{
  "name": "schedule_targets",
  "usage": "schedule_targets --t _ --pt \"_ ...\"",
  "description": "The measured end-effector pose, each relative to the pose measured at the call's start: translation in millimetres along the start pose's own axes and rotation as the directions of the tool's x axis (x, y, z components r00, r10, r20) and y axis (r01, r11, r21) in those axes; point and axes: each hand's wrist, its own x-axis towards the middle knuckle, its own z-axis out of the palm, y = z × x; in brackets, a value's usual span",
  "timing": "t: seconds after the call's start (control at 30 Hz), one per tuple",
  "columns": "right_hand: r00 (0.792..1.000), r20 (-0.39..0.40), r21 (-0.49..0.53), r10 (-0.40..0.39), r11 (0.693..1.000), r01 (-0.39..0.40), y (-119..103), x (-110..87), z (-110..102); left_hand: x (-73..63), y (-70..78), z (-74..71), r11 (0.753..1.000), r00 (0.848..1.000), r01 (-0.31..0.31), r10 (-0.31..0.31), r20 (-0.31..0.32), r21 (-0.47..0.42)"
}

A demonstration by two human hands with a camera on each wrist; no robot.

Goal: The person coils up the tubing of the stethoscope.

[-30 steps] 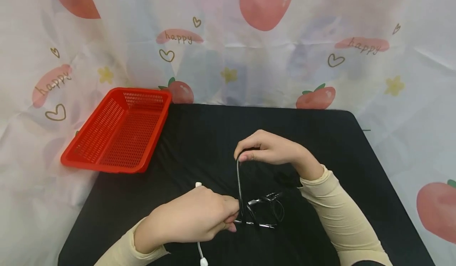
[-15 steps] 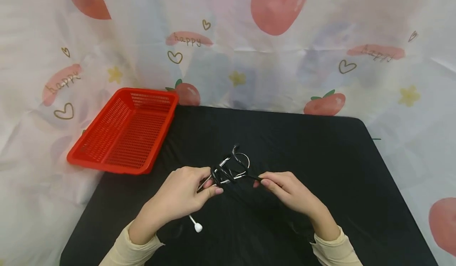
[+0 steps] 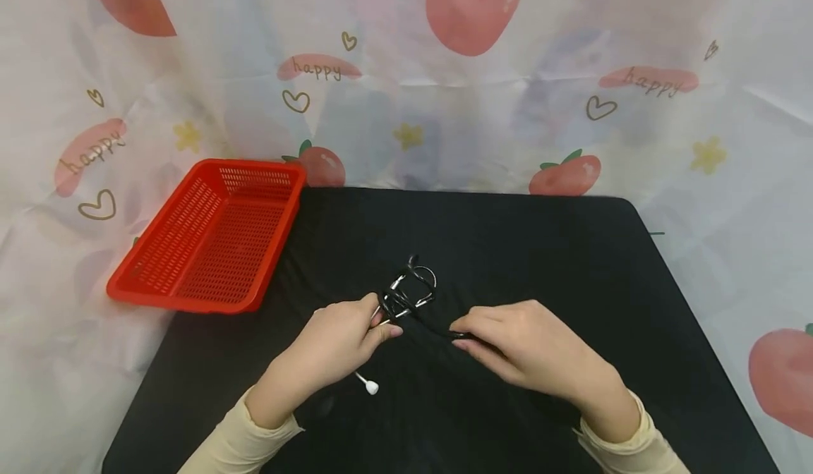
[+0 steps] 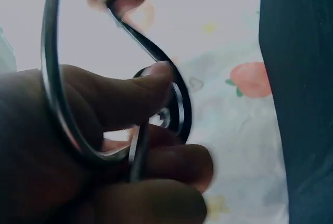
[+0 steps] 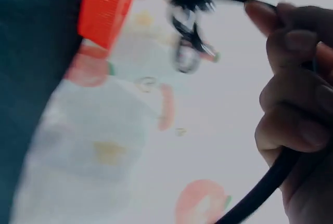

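A stethoscope (image 3: 396, 306) is held over the middle of the black table, its black tubing wound round its metal ear tubes. My left hand (image 3: 333, 343) grips the metal ear tubes near the coils, between thumb and fingers. Below this hand, a white ear tip (image 3: 371, 387) sticks out. My right hand (image 3: 536, 350) holds the loose black tubing, drawn out to the right of the coils. In the right wrist view the tubing (image 5: 260, 185) passes through the curled fingers and hangs below them. The left wrist view shows a bent metal ear tube (image 4: 50, 63) crossing before the left hand.
A red plastic basket (image 3: 281, 241) stands at the table's back left, partly over its left edge. The black-covered table (image 3: 508, 248) reaches back to a printed curtain (image 3: 476, 121).
My right hand has come down from above the stethoscope and now draws the tubing out to the right. My left hand has turned, tilting the coiled end away and upward.
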Motion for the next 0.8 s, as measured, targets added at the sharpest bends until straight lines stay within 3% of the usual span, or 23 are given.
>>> schedule_targets --t 0.07,0.1,0.17,0.23,0.3,0.37,0.43,0.5,0.57,0.67,0.73,0.8 --pt "0.997 0.040 0.030 -0.073 0.997 0.072 6.1 20.1 -14.3 -0.6 5.1 0.5 0.988 0.993 -0.122 0.122 0.004 0.100" --pt "0.992 0.066 0.059 -0.108 0.993 0.104 10.6 30.7 -21.0 -1.4 8.0 0.4 0.971 0.982 -0.189 0.190 0.011 0.145" --pt "0.975 0.140 0.172 -0.170 0.974 0.145 22.4 51.6 -30.9 -3.3 14.9 -1.4 0.922 0.943 -0.328 0.331 0.019 0.208" --pt "0.953 0.210 0.329 -0.219 0.934 0.142 38.1 70.0 -34.1 -5.2 21.4 -3.9 0.854 0.891 -0.434 0.455 -0.006 0.286" --pt "0.928 0.280 0.483 -0.247 0.871 0.086 55.0 84.0 -30.8 -7.2 27.4 -8.3 0.796 0.842 -0.480 0.536 -0.062 0.368" --pt "0.908 0.309 0.614 -0.282 0.789 0.035 71.6 92.8 -19.5 -8.1 31.5 -12.9 0.759 0.802 -0.480 0.583 -0.130 0.441" --pt "0.907 0.299 0.709 -0.297 0.705 -0.003 85.3 95.2 -2.6 -8.5 33.0 -16.9 0.751 0.786 -0.450 0.590 -0.184 0.483" --pt "0.921 0.265 0.787 -0.285 0.616 -0.036 95.6 90.5 18.2 -9.5 31.8 -19.4 0.773 0.794 -0.416 0.566 -0.224 0.480" --pt "0.946 0.234 0.840 -0.223 0.536 -0.082 100.3 78.4 39.4 -11.9 28.6 -20.3 0.812 0.817 -0.390 0.523 -0.243 0.435" --pt "0.982 0.181 0.868 -0.060 0.478 -0.131 99.0 48.4 66.5 -16.9 20.3 -19.7 0.886 0.870 -0.345 0.426 -0.248 0.309" --pt "0.990 0.140 0.894 0.032 0.425 -0.141 92.9 25.1 78.9 -19.1 12.6 -19.2 0.928 0.902 -0.290 0.347 -0.258 0.236" --pt "0.994 0.081 0.924 0.074 0.368 -0.103 84.1 4.5 85.9 -18.8 3.3 -18.6 0.958 0.928 -0.213 0.259 -0.267 0.190"
